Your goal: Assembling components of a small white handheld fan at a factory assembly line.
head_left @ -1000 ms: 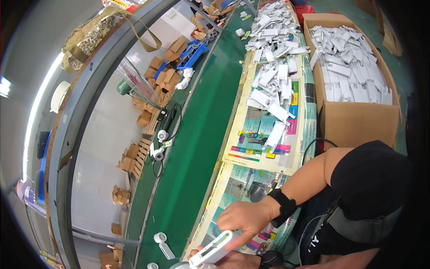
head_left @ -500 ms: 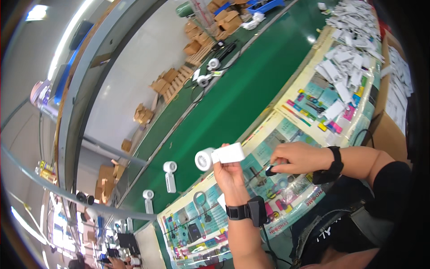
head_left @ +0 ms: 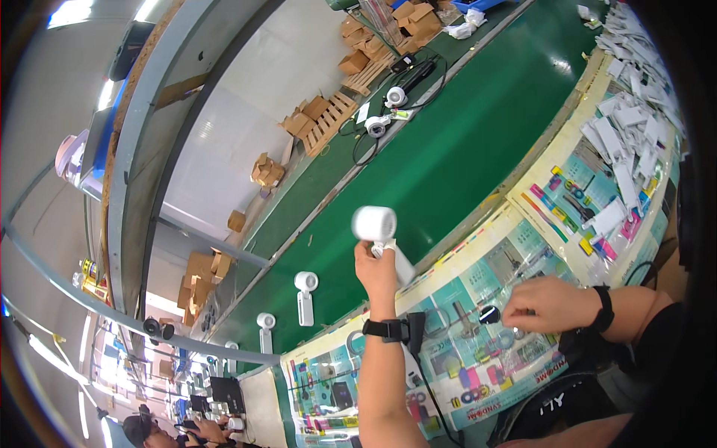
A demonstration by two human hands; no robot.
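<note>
My left hand [head_left: 379,275] is closed round a white handheld fan [head_left: 374,223], raised at the near edge of the green conveyor belt [head_left: 463,175]. The fan's round head points up, and its handle slants down to the right behind my fingers. Over the picture-covered work mat [head_left: 455,284], my right hand [head_left: 549,305] has its fingers curled in. Whether they hold anything is hidden. A small round black piece with a pale rim [head_left: 489,314] is just left of those fingertips; I cannot tell if they touch. Part of a white piece [head_left: 412,369] shows beside my left wrist.
Two white fans [head_left: 305,299] [head_left: 266,332] stand on the belt at left. White flat parts [head_left: 624,134] are heaped on the mat at far right. Across the belt are cartons [head_left: 302,116] and fans with cables [head_left: 377,125]. Another person [head_left: 142,429] works at lower left.
My left hand has lifted and turned the fan, so its head now points up over the belt instead of left. My right hand has shifted slightly right of the black piece. The whole view has shifted.
</note>
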